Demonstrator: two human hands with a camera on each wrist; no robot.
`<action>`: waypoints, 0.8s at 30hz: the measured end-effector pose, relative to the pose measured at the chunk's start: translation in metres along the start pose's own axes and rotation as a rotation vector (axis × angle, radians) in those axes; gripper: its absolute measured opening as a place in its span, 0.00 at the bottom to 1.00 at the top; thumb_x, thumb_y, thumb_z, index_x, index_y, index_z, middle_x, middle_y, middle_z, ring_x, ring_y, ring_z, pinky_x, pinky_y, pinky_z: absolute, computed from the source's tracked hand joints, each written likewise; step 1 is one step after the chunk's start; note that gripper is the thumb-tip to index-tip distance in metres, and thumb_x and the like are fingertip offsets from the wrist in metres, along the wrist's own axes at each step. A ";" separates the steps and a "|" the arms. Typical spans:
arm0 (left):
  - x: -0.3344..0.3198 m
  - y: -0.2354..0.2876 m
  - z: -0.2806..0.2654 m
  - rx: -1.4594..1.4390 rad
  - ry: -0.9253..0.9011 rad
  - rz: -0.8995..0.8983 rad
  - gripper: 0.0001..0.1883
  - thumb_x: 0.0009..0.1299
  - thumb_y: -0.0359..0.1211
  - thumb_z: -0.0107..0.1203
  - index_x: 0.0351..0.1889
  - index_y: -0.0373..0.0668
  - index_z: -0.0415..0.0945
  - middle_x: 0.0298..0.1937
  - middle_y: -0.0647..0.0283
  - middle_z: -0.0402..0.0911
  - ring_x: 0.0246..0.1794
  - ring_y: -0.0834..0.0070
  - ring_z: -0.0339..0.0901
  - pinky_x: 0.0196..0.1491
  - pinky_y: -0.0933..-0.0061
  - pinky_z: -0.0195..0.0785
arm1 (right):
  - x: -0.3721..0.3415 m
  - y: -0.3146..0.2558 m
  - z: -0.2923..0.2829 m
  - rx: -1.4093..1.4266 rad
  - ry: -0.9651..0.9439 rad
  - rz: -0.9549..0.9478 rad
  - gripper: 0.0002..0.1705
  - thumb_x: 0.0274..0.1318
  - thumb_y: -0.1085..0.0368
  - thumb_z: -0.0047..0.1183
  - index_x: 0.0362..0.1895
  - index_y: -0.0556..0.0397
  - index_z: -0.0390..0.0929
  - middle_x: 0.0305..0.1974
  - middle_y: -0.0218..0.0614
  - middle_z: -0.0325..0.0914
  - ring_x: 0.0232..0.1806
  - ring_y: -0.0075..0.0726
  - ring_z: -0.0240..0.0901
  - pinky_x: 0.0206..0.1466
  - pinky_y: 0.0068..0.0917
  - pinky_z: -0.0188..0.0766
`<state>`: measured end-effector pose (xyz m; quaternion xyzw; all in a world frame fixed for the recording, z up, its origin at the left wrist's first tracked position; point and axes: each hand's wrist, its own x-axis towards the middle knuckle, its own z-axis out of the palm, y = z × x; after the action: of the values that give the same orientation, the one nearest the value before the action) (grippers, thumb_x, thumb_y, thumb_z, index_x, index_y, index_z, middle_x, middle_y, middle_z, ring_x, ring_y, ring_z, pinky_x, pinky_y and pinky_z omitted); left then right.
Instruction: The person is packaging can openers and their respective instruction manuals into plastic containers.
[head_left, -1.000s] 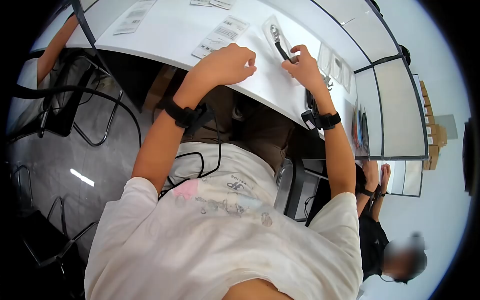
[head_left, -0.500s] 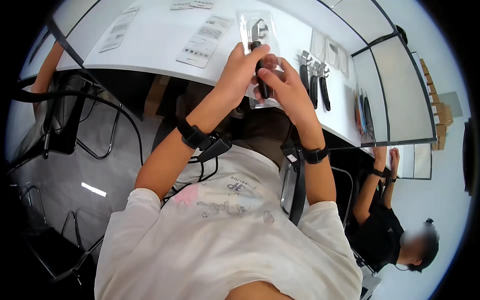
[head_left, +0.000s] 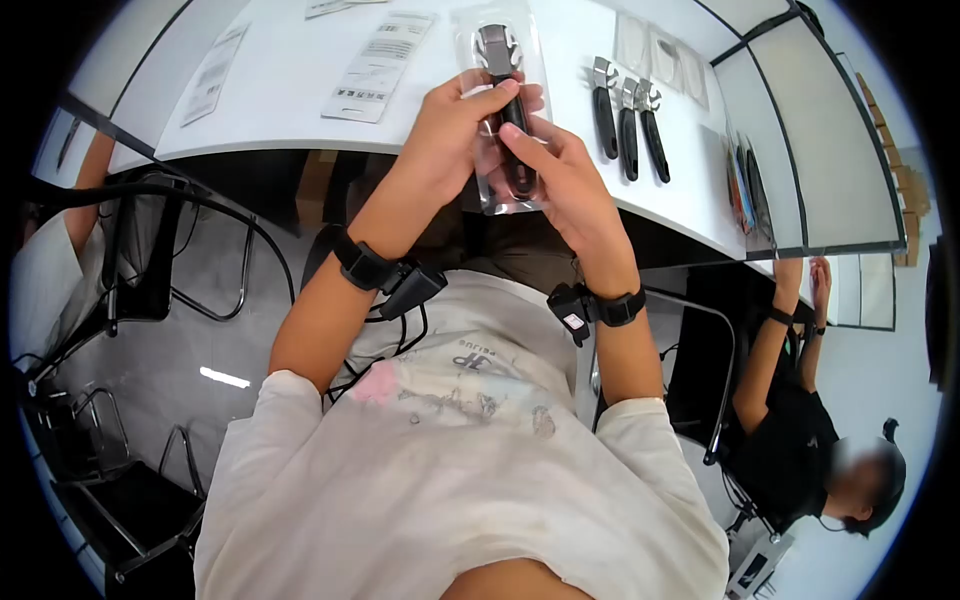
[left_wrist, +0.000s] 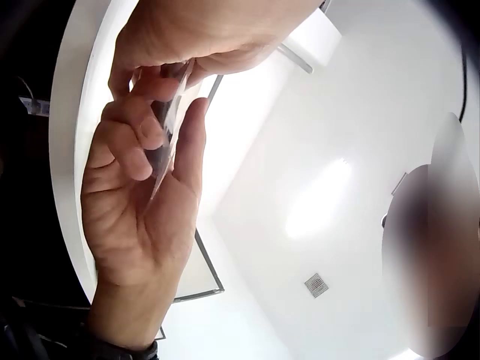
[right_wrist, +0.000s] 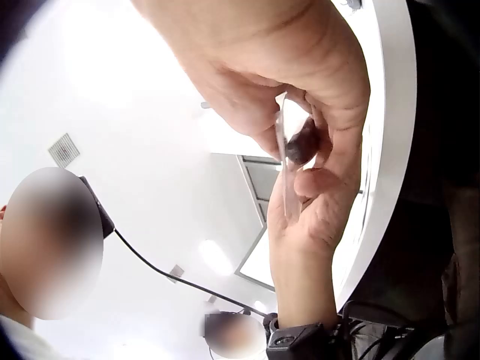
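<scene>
Both hands [head_left: 437, 143] [head_left: 582, 190] clamped on packaged tool [head_left: 510, 111] — lengthwise away from body [head_left: 460, 450], metal head [head_left: 496, 50] farthest.

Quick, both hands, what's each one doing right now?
Left hand: closed, holding the clear pack with the tool inside.
Right hand: closed, holding the same pack, nearer the handle's end.

A white table [head_left: 280, 115] with a curved-looking near edge carries 2 printed cards on its left: a leftmost card [head_left: 215, 75] and a bigger card [head_left: 375, 70] beside it. Other cards [head_left: 325, 8] lie farther off. On the right, 3 black-handled tools [head_left: 628, 130] lie side by side, handles near, with clear plastic shells [head_left: 664, 58] beyond.
</scene>
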<state>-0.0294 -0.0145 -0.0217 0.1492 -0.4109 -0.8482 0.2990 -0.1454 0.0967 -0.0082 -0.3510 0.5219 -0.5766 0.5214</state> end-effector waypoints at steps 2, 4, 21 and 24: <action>0.004 0.000 -0.005 0.046 0.053 0.059 0.17 0.75 0.36 0.58 0.57 0.36 0.73 0.49 0.57 0.82 0.47 0.70 0.82 0.47 0.66 0.78 | 0.003 0.003 0.000 -0.012 -0.093 0.020 0.32 0.74 0.42 0.40 0.48 0.62 0.76 0.35 0.45 0.83 0.31 0.36 0.81 0.33 0.30 0.78; 0.002 0.014 -0.004 0.061 0.129 0.150 0.17 0.75 0.34 0.58 0.56 0.32 0.72 0.51 0.50 0.82 0.50 0.62 0.83 0.52 0.63 0.80 | 0.006 0.001 -0.001 0.147 -0.191 0.039 0.47 0.73 0.31 0.23 0.49 0.66 0.77 0.36 0.55 0.82 0.33 0.48 0.83 0.36 0.38 0.79; -0.025 0.131 -0.099 0.219 0.370 0.657 0.22 0.76 0.32 0.54 0.61 0.26 0.69 0.51 0.43 0.82 0.47 0.57 0.84 0.53 0.67 0.81 | 0.083 0.044 0.086 -1.497 -0.013 -0.794 0.20 0.53 0.58 0.66 0.50 0.51 0.83 0.26 0.41 0.81 0.28 0.50 0.79 0.33 0.42 0.75; -0.025 0.124 -0.052 0.064 0.340 0.571 0.16 0.73 0.31 0.56 0.54 0.30 0.72 0.45 0.51 0.82 0.37 0.63 0.84 0.43 0.64 0.84 | 0.050 0.032 0.066 -1.164 -0.101 -0.754 0.15 0.55 0.66 0.62 0.48 0.41 0.88 0.26 0.42 0.83 0.24 0.43 0.79 0.31 0.34 0.75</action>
<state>0.0638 -0.0903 0.0443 0.1768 -0.4066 -0.6798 0.5842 -0.0859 0.0354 -0.0328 -0.7574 0.5637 -0.3276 0.0360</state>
